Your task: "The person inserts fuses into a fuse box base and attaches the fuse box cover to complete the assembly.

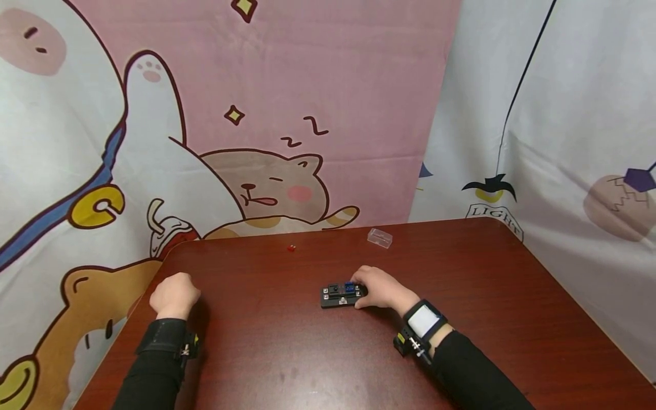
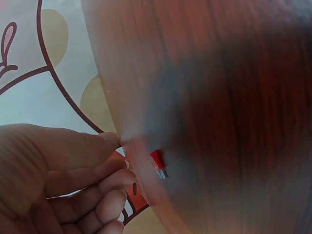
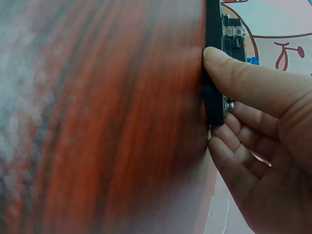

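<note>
A black base (image 1: 342,295) with metal screw terminals and a blue part on top lies on the table. My right hand (image 1: 379,286) grips its right end; in the right wrist view the thumb (image 3: 217,56) presses along the side of the black base (image 3: 213,92), with fingers curled at its end. My left hand (image 1: 175,295) is at the table's left side, fingers loosely curled and holding nothing visible. Beyond its fingertips in the left wrist view lies a small red piece with two metal prongs (image 2: 157,162), like a blade fuse.
A clear plastic box (image 1: 380,238) stands near the table's back edge, right of the red piece (image 1: 291,247). The brown wooden table (image 1: 287,353) reaches back to a wall of printed cloth (image 1: 359,114). Each wrist wears a strapped camera.
</note>
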{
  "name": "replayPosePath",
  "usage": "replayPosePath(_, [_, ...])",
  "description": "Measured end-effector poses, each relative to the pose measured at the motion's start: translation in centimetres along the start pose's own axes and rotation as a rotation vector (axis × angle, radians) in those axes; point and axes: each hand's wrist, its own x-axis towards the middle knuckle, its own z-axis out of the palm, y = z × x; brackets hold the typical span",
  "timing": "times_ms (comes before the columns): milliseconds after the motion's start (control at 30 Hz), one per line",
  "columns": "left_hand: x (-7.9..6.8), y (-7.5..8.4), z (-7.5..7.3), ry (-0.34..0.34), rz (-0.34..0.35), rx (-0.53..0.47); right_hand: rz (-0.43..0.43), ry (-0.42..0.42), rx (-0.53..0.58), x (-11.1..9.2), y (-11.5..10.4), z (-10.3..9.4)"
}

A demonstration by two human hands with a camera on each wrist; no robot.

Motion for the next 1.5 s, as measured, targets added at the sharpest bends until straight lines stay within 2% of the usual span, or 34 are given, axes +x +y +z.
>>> replayPosePath(433, [-0.3, 0.1, 0.8, 0.015, -0.020, 0.011, 0.003, -0.002, 0.004, -0.1, 0.0, 0.1])
replayPosePath(767, [-0.2, 0.2, 1.2, 0.035, -0.010, 0.039, -0.009, 0.008, -0.009, -0.1, 0.0, 0.0])
replayPosePath(1167, [0.0, 0.0, 2.0, 0.101, 0.017, 0.052, -0.016, 0.011, -0.011, -0.1, 0.0, 0.0])
replayPosePath(1500, [0.3, -0.2, 2.0, 0.070, 0.009, 0.058, 0.003, 0.007, -0.004, -0.1, 0.0, 0.1])
